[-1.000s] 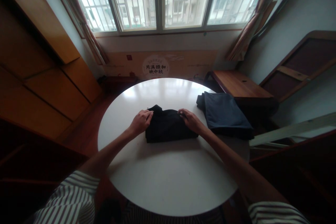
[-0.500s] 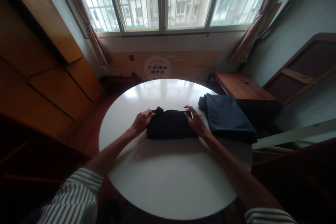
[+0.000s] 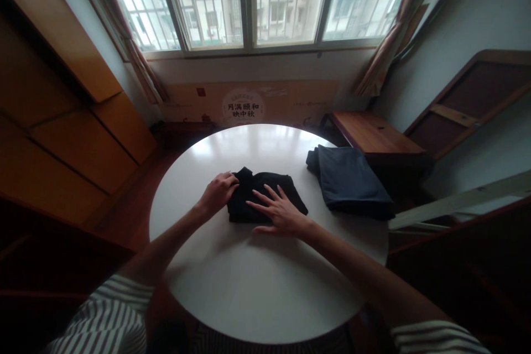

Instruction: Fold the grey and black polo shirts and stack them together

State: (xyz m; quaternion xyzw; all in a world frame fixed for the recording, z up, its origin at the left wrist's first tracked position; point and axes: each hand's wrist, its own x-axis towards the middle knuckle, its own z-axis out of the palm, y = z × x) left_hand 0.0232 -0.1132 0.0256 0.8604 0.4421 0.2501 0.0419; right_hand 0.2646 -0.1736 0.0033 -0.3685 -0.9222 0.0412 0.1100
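A folded black garment (image 3: 286,183) lies on the white round table (image 3: 265,287), a small corner of cloth sticking up at its upper left. At its left edge, my left hand (image 3: 219,191) pinches the fabric between thumb and fingers. My right hand (image 3: 280,211) rests on the front part of the garment with its fingers spread, the thumb reaching over the table surface. The exact kind of garment cannot be made out.
To the right on the table lies a dark blue-grey folded cloth stack (image 3: 352,177). Beyond it stands a low wooden table (image 3: 377,130). Wooden cabinets (image 3: 83,149) line the left side, and a barred window (image 3: 249,5) is ahead.
My right hand has let go of the garment's right upper edge and moved left and nearer, flattening onto the cloth. My left hand stays at the left edge. The view has shifted slightly.
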